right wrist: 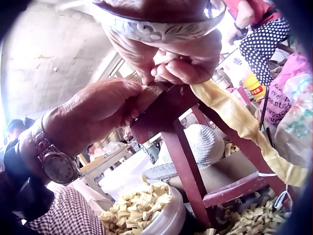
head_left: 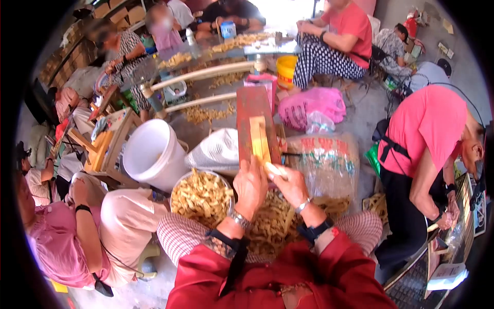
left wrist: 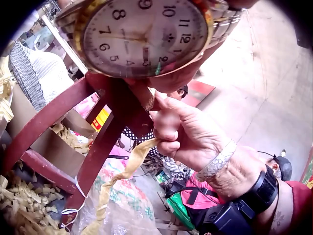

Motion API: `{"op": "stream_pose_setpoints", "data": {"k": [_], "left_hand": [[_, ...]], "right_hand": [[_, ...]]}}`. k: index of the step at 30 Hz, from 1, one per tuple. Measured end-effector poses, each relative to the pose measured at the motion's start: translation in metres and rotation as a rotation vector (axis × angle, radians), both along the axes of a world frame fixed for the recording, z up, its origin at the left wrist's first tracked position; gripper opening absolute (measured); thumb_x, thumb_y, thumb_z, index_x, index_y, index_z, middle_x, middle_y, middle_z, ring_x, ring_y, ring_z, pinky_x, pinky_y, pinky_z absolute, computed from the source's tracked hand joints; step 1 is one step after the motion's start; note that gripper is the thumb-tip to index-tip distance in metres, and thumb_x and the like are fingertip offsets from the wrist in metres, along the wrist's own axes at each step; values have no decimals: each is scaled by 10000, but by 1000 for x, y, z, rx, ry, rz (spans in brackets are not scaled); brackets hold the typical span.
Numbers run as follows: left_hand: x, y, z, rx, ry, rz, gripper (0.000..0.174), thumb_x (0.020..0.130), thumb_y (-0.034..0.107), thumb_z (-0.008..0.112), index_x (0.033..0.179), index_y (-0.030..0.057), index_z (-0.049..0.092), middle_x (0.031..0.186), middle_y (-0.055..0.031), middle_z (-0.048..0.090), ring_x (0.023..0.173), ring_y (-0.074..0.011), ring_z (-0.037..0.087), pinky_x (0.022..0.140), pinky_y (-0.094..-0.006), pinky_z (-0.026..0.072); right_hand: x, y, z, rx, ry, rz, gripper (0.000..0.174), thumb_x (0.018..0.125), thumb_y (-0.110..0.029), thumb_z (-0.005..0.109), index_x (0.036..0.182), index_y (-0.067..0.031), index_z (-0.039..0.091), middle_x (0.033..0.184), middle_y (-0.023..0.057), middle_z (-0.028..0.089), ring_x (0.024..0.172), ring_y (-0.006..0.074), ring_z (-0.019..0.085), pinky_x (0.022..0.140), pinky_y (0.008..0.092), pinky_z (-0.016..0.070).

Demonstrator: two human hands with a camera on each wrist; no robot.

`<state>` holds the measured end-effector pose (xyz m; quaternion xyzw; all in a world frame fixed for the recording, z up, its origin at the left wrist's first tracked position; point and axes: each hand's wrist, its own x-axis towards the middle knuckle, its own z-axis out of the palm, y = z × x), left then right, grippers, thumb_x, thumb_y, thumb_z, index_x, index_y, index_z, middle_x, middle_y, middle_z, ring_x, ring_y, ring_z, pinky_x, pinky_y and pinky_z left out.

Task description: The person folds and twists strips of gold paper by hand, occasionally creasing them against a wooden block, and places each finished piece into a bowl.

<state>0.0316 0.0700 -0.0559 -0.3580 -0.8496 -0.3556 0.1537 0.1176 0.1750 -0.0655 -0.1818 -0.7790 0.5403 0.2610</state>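
A narrow red-brown wooden bench stands directly in front of me, with flat yellow pieces lying along its top. At its near end my left hand, wearing a metal watch, holds the yellow material against the wood; the watch hides most of that hand in the left wrist view. Close beside it, my right hand, with a silver bangle, has curled fingers pinching a long pale yellow strip. The strip hangs down, slightly twisted, past the bench leg. Both hands' fingertips are nearly together.
A tub of folded yellow pieces stands left of my knees, by a white bucket. More loose pieces lie under my hands. A clear plastic bag sits to the right. People sit or bend on both sides.
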Motion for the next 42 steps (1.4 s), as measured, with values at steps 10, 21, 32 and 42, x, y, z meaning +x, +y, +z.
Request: {"op": "stream_pose_setpoints", "data": {"k": [10,21,32,42], "left_hand": [[1,1,8,-87,-85,15,346,870,172,540,1147,-33,574,938,-287,597,779,-397,619,656,-432,502],[-1,8,-5,-62,5,72,356,830,159,551,1124,-40,571,896,-214,588,628,-334,607,557,-423,497],[28,-41,12,216,-338,-140,239,941,176,489,808,-16,542,689,-201,564,613,-333,591,537,-407,458],[59,-104,-32,679,-1979,-570,370,978,335,460,1050,-6,585,797,-35,579,659,-117,540,611,-249,477]], "right_hand": [[-2,3,-11,-41,-13,-32,321,828,-192,677,1067,19,642,877,169,687,770,170,660,674,290,496],[-6,6,-12,25,25,-35,307,856,-123,628,1126,24,619,986,125,688,880,142,635,782,279,492],[32,-19,6,-331,29,38,281,997,-251,405,909,-28,552,616,-31,449,498,37,410,439,191,328],[87,-117,4,-346,-105,406,302,992,-233,415,843,-6,547,616,0,490,516,68,448,486,218,378]]}}
